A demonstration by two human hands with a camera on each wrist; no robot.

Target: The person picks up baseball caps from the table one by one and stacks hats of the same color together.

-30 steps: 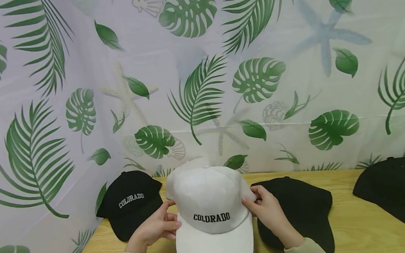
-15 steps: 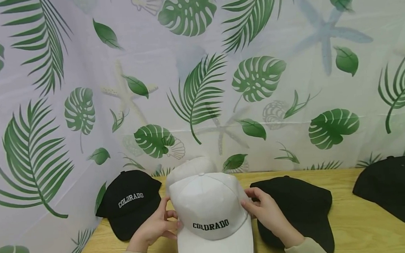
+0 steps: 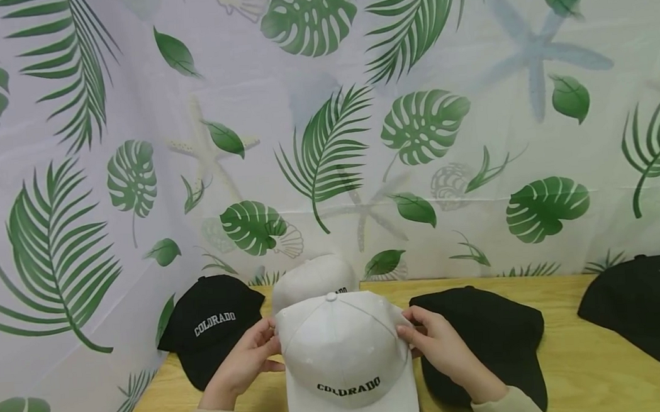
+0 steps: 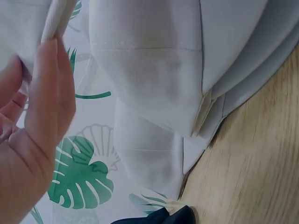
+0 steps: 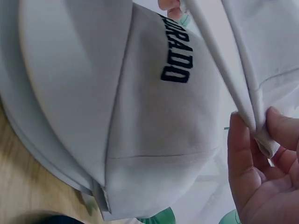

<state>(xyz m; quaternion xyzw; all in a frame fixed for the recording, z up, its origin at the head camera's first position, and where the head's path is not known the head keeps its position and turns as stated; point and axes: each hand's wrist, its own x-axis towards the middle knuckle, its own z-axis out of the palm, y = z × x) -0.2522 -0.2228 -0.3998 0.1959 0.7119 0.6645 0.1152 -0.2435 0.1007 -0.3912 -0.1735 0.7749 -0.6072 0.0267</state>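
Front white cap (image 3: 344, 350) shifted lower in head view, left hand (image 3: 245, 360) and right hand (image 3: 443, 353) pinching its edges, second white cap (image 3: 312, 279) behind their grip

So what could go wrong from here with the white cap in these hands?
The held white cap might slip or tilt, since the left hand and right hand pinch only its side edges. If it swings, it could knock the stacked white caps out of line. And a sideways move could nudge the black cap close beside the right hand.
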